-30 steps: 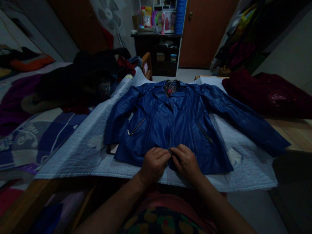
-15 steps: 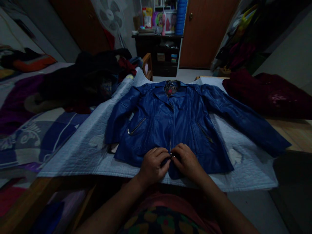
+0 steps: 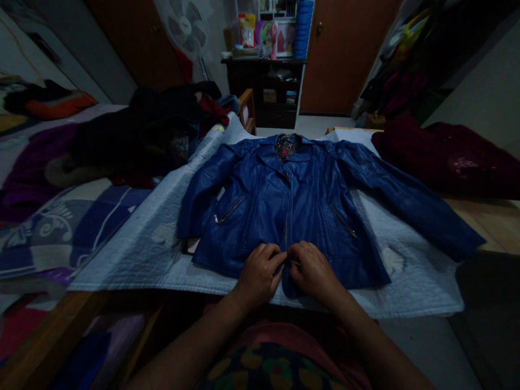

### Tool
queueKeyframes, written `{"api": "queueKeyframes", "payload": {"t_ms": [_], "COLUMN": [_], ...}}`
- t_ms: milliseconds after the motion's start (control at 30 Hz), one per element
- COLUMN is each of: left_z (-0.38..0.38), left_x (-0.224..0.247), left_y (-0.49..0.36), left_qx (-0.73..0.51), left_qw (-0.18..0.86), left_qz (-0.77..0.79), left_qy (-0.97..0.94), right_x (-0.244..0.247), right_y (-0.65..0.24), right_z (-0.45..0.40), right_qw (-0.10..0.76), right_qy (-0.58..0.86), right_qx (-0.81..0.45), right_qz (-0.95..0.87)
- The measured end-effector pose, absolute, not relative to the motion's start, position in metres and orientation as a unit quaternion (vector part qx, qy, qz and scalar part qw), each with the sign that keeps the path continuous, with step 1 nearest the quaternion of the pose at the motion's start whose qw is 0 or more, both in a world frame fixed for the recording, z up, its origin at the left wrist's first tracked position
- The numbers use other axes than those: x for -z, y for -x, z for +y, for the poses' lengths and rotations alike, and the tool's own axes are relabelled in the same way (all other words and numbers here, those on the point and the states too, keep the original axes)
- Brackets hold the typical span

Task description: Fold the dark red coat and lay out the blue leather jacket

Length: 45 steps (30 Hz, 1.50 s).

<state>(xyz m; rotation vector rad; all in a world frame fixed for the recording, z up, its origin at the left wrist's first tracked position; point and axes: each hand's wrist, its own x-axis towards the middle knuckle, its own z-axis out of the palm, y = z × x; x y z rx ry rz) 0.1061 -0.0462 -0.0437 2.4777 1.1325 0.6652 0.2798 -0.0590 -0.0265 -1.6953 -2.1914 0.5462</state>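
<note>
A blue leather-look jacket (image 3: 266,206) lies front up, its collar pointing away from me and one sleeve stretched out to the right. Down its middle runs the front zipper (image 3: 286,227). At the zipper's lower end, my left hand (image 3: 260,270) pinches the jacket's front edge at the hem. Beside it, almost touching, my right hand (image 3: 311,266) is closed on the zipper's metal pull, which my fingers mostly cover. A slanted zipped pocket (image 3: 229,210) is on each side of the jacket front.
Beneath the jacket is a light blue quilted cover (image 3: 138,260). Dark clothes (image 3: 134,130) are heaped at the left, and a maroon garment (image 3: 442,157) lies at the right. Behind stand a dark cabinet (image 3: 260,81), a white fan (image 3: 187,27) and a brown door (image 3: 341,59).
My hands have shifted slightly at the hem, the right one a little upward. The metal zipper pull, visible before, is now mostly covered by my fingers. The jacket lies as before.
</note>
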Motion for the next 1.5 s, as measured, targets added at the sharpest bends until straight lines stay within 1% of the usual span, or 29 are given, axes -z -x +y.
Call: {"api": "queueKeyframes", "payload": {"t_ms": [133,233,333,467,633,800,933,1000,1100,1200,1300,1500], "left_z": [-0.045,-0.046,-0.048,-0.051,-0.053,-0.053,-0.054,-0.053,-0.051,-0.05,-0.052,-0.057], "left_x": [0.046,0.049,0.05,0.049,0.048,0.043,0.034,0.029,0.027,0.028,0.03,0.029], "left_y": [-0.103,-0.102,-0.103,-0.104,-0.104,-0.101,-0.099,-0.097,-0.096,-0.095,-0.096,-0.101], "left_qx": [-0.234,-0.257,-0.268,-0.27,-0.265,-0.27,-0.324,-0.332,-0.31,-0.291,-0.264,-0.151], "left_qw": [0.166,0.146,0.119,0.1,0.086,0.131,0.231,0.286,0.312,0.288,0.238,0.123], "left_qz": [0.383,0.367,0.365,0.358,0.363,0.376,0.39,0.411,0.426,0.404,0.391,0.384], "left_qy": [-0.878,-0.882,-0.884,-0.888,-0.889,-0.877,-0.83,-0.8,-0.791,-0.818,-0.849,-0.903], "right_x": [0.028,0.029,0.029,0.026,0.024,0.027,0.029,0.029,0.029,0.028,0.027,0.019], "right_y": [-0.278,-0.28,-0.284,-0.288,-0.29,-0.291,-0.292,-0.292,-0.292,-0.293,-0.292,-0.289], "right_z": [-0.06,-0.058,-0.054,-0.049,-0.047,-0.043,-0.041,-0.04,-0.038,-0.037,-0.036,-0.03], "right_qw": [0.145,0.154,0.173,0.163,0.164,0.185,0.207,0.213,0.212,0.191,0.161,0.093], "right_qy": [0.597,0.585,0.561,0.532,0.528,0.528,0.512,0.507,0.495,0.486,0.481,0.469], "right_qx": [-0.152,-0.139,-0.148,-0.181,-0.191,-0.208,-0.215,-0.209,-0.201,-0.192,-0.168,-0.13], "right_qz": [-0.774,-0.784,-0.796,-0.811,-0.811,-0.802,-0.806,-0.809,-0.818,-0.831,-0.845,-0.868]}}
